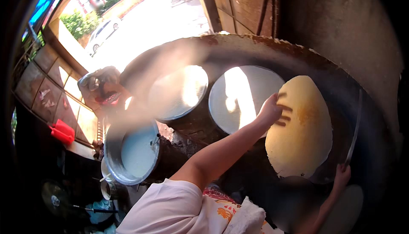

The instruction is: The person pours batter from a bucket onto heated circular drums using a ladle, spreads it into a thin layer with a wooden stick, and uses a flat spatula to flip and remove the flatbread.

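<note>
A large pale flatbread or pancake, browned at its centre, hangs or lies tilted at the right. My left hand is at its upper left edge; its fingers are partly behind the sheet, seen as dark shapes through it. A long thin stick or blade rises from my right hand, which is closed around its lower end, right of the pancake. Two round griddles, one beside my left hand and one further left, hold pale batter layers partly in glaring sunlight.
A metal basin of whitish liquid stands at the left, with smaller pots below it. A raised curved wall rings the griddles. Steam blurs the left side. A red plastic container is by the tiled wall. Another pale round lies at lower right.
</note>
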A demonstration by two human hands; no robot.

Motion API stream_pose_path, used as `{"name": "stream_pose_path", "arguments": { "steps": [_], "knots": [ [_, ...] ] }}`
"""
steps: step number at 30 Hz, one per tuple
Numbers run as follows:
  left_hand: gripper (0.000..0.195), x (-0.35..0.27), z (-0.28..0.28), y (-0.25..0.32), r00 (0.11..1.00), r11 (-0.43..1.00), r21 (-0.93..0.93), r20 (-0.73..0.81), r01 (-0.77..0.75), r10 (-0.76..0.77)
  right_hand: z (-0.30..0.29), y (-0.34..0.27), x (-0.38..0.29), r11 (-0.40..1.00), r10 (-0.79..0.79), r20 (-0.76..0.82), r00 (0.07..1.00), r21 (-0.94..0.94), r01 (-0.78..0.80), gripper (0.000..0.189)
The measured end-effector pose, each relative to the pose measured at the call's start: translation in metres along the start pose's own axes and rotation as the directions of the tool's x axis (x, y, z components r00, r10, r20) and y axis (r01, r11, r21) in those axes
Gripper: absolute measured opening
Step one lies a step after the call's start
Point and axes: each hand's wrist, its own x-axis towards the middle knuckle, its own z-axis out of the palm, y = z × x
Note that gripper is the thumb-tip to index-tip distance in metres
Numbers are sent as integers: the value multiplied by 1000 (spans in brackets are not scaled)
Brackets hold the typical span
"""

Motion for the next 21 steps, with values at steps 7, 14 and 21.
{"name": "stream_pose_path", "arguments": {
  "steps": [7,14,21],
  "knots": [
    [58,-110,-322,54,910,945,-128,-334,-302,246,57,-130,-111,955,-209,149,966,242,169,30],
    [50,-134,-587,-70,844,899,-361,-535,-250,20,168,-294,-178,881,-470,308,827,104,462,22],
    [43,-131,-531,-86,599,989,51,-790,-142,127,194,-348,-174,830,-517,358,777,-13,558,35]
  ]
}}
